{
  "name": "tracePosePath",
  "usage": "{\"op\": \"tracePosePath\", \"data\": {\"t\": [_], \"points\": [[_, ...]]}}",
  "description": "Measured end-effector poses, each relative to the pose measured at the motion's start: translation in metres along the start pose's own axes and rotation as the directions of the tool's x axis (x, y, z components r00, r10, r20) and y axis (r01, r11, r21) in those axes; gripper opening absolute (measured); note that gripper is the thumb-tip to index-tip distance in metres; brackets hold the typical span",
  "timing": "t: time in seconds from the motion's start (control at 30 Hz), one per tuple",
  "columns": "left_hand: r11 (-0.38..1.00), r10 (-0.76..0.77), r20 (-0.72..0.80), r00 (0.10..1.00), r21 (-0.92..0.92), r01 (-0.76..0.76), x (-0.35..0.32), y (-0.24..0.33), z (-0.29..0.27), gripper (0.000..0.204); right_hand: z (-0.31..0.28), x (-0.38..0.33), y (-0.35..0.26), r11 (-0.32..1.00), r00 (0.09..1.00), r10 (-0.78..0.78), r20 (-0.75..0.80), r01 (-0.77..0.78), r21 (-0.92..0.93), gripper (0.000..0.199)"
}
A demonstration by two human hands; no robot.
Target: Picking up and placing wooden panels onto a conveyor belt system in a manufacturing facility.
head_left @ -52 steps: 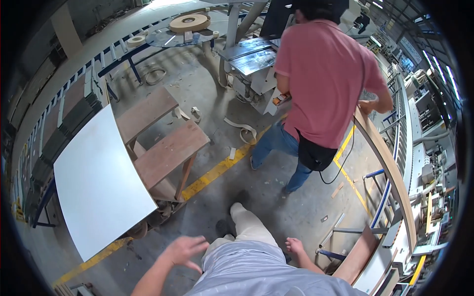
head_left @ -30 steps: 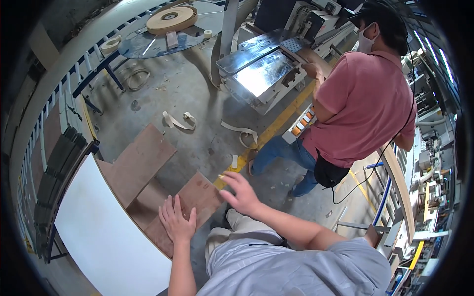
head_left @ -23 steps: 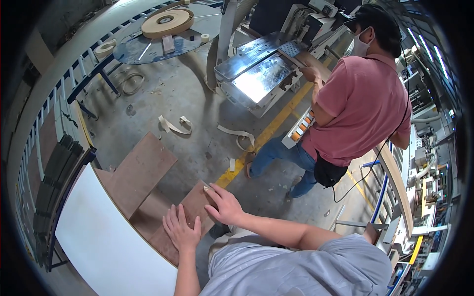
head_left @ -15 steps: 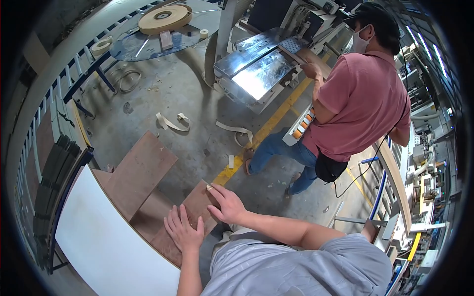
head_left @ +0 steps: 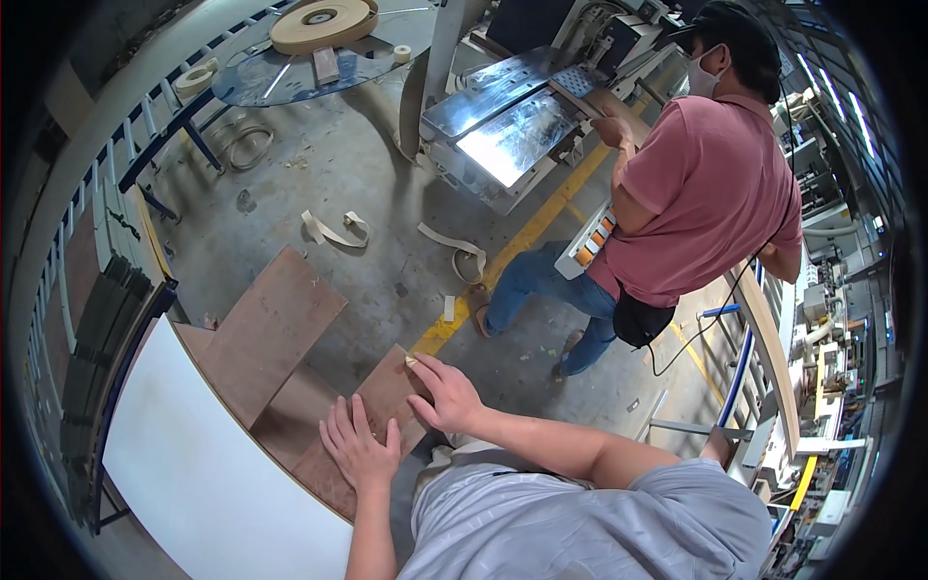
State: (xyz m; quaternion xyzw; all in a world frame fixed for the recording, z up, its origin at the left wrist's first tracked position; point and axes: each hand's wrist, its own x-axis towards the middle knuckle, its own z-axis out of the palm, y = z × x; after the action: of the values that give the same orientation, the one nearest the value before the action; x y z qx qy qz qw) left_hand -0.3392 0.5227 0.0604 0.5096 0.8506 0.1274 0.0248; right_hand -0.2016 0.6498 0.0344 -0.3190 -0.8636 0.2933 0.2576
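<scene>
Beneath my hands is a narrow brown wooden board (head_left: 324,472), jutting out past the curved edge of a white panel (head_left: 208,464). My left hand (head_left: 362,443) lies flat on the board with its fingers stretched out. My right hand (head_left: 449,394) is closed at the board's far right corner. Its fingertips press a small pale piece (head_left: 412,362) against the edge there; most of that piece is hidden, so I cannot tell its kind. A wider brown board (head_left: 275,333) lies just beyond, left of my hands.
At the right, a co-worker in a pink shirt (head_left: 710,193) stands by a machine with a shiny metal table (head_left: 517,140). Pale strips (head_left: 333,232) lie on the floor. A round table (head_left: 251,87) carries a large tape roll (head_left: 324,29). Stacked dark boards (head_left: 97,338) stand at far left.
The view has shifted very slightly. Both hands stay at nearly the same places on the board, and the co-worker has barely moved.
</scene>
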Motion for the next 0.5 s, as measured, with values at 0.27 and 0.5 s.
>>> {"op": "tracePosePath", "data": {"t": [0.27,0.5], "points": [[1.0,0.007,-0.01,1.0,0.005,-0.007,-0.0013,0.0008,0.0004,0.07,0.0011,-0.0034,0.0017,1.0,1.0,0.017,0.007,-0.017,0.003,0.058],[1.0,0.005,-0.009,1.0,0.009,-0.005,-0.0029,-0.0003,0.0027,0.07,-0.0001,-0.0031,0.0011,1.0,1.0,0.018,0.01,-0.018,0.011,0.057]]}}
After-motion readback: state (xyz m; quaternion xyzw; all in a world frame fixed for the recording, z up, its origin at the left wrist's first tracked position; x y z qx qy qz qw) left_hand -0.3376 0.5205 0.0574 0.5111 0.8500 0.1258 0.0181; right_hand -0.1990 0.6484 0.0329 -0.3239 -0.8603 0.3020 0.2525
